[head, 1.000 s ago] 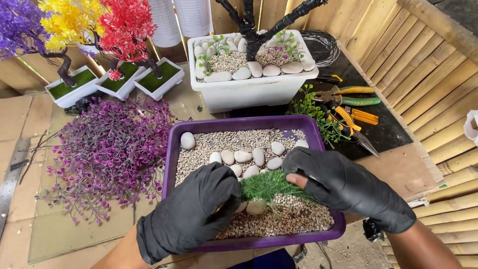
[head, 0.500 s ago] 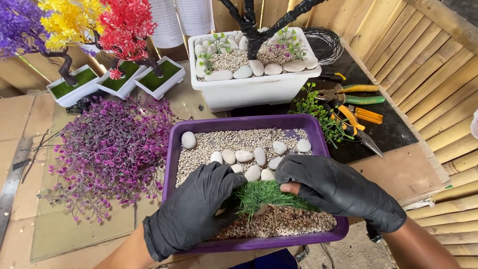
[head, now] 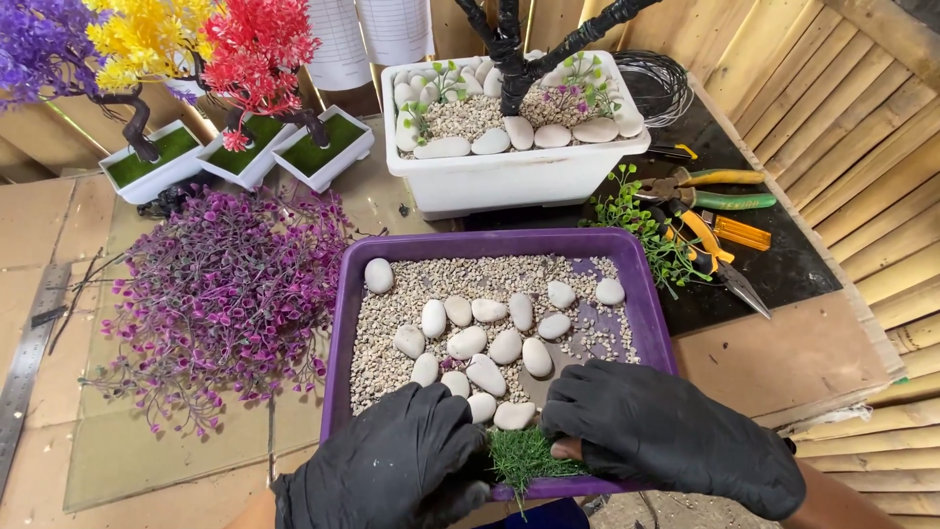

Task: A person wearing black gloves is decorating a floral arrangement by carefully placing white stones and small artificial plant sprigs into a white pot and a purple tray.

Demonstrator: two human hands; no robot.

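A purple rectangular tray [head: 656,323] holds fine gravel and several smooth white stones [head: 490,343]. Both my hands wear black gloves and rest at the tray's near edge. My left hand [head: 397,470] and my right hand [head: 666,431] press from either side on a small tuft of artificial green grass [head: 524,458] lying between them on the gravel. The fingers of both hands curl down onto the tuft, hiding most of its edges.
A pile of purple artificial foliage [head: 220,294] lies left of the tray. Behind stands a white planter [head: 509,176] with stones and a black trunk. Small white pots with coloured trees [head: 235,147] sit far left. Pliers and cutters [head: 710,196] lie at right beside green sprigs [head: 651,230].
The camera has tilted, so my hands and the grass tuft now sit at the tray's near edge. Both hands have closed in tighter around the tuft, covering more of it.
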